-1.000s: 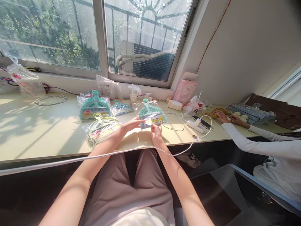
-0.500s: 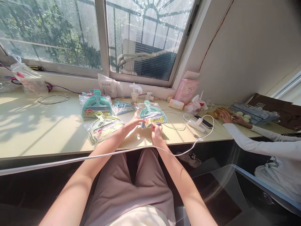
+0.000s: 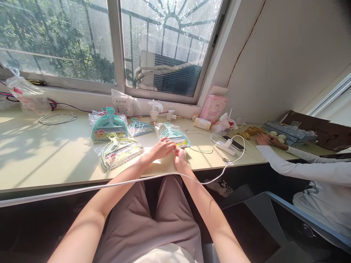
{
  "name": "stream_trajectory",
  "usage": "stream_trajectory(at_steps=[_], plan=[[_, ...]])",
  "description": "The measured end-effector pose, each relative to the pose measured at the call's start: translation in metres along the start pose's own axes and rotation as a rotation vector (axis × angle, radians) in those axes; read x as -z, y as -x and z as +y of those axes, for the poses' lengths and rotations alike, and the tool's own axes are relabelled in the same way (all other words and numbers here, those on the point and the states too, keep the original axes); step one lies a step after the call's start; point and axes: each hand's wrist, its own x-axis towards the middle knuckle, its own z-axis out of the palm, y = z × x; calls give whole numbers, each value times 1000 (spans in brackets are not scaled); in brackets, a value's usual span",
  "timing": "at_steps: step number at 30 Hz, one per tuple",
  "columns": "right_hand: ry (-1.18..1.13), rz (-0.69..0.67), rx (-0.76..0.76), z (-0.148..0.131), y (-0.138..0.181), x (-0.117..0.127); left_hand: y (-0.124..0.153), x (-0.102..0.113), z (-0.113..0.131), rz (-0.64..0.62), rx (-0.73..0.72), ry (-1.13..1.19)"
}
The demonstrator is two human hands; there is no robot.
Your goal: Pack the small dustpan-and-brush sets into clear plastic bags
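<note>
A small mint-green dustpan and brush set (image 3: 170, 131) in clear plastic lies flat on the table, its handle pointing towards the window. My left hand (image 3: 165, 147) reaches across its lower left corner, fingers closed and bent at the wrapper's near edge. Against that same edge, my right hand (image 3: 180, 156) pinches from below, so the fingertips of both hands meet by the yellow label. Exactly what each fingertip grips is partly hidden. Left of my hands lie a yellow-green wrapped set (image 3: 120, 151), stacked larger mint sets (image 3: 109, 124) and another small teal set (image 3: 140, 127).
A white cable (image 3: 109, 185) hangs across in front of my forearms. To the right are a power strip (image 3: 226, 147), a phone (image 3: 233, 143) and a pink box (image 3: 214, 107). Farther right, another person's hands (image 3: 263, 138) work beside a blue carton (image 3: 290, 132).
My left hand has moved from the set's left side onto its near edge, beside my right hand. The set now lies flatter, its label partly covered. The view has shifted slightly.
</note>
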Motion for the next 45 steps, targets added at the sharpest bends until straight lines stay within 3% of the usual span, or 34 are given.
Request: stream_trajectory(at_steps=[6, 11, 17, 22, 26, 30, 34, 38, 42, 45], plan=[[-108, 38, -12, -1, 0, -5, 2, -3, -2, 75, -108, -274], [-94, -32, 11, -2, -7, 0, 0, -8, 1, 128, -50, -361], [-185, -32, -23, -2, -7, 2, 0, -9, -1, 157, 14, -310], [-105, -107, 23, -1, -8, 5, 4, -3, 2, 198, 98, -228], [-91, -56, -3, -2, -7, 4, 8, 2, 11, 205, 182, -228], [-132, -5, -43, -6, -4, 1, 8, 8, 16, 198, 119, -257], [-109, -50, -30, -7, -2, 2, 8, 9, 15, 128, 17, -265], [-126, -71, -41, -3, -3, 3, 9, 9, 14, 168, 70, -328], [-109, -157, -9, -2, -3, 1, -4, 18, 18, 185, 206, -423], [-111, -181, 12, -4, 0, 2, -27, 23, 21, 140, 198, -447]])
